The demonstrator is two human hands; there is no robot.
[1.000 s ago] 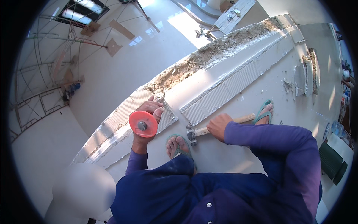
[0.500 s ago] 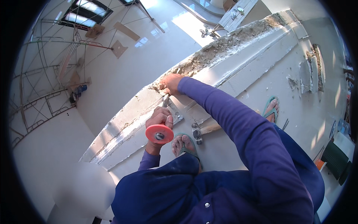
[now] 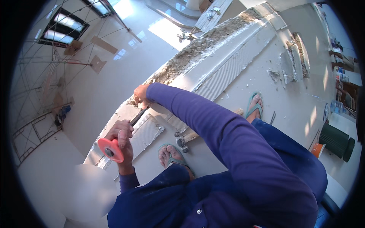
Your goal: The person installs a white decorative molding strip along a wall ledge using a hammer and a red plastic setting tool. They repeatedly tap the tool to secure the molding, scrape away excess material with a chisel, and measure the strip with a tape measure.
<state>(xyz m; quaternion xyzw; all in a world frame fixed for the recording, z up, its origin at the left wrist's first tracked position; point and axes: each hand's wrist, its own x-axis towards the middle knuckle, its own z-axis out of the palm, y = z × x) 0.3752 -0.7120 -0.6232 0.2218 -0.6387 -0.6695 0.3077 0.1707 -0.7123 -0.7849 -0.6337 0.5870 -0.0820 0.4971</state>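
My left hand (image 3: 122,137) is closed round a steel chisel (image 3: 138,117) with a round red hand guard (image 3: 110,150). The chisel's blade slants up to the broken edge, close beside the fingers of my right hand (image 3: 141,95). That hand is bent down on the crumbly rubble strip (image 3: 169,70) along the far side of a long white slab (image 3: 213,62). Its fingertips are partly hidden, so what they grip cannot be made out. Between my feet lies a hammer (image 3: 181,142), its wooden handle partly covered by my right sleeve.
Broken chunks (image 3: 292,62) lie on the floor at the right. Metal scaffolding (image 3: 36,142) stands at the left. A plank (image 3: 213,14) with small things on it is at the far side. A dark green bin (image 3: 334,141) and an orange container (image 3: 318,150) stand at the right.
The view has shifted, so the scene sits further left and lower-right things show more. The chisel leans over more, its red guard tipped to the left. My right hand stays at the rubble edge.
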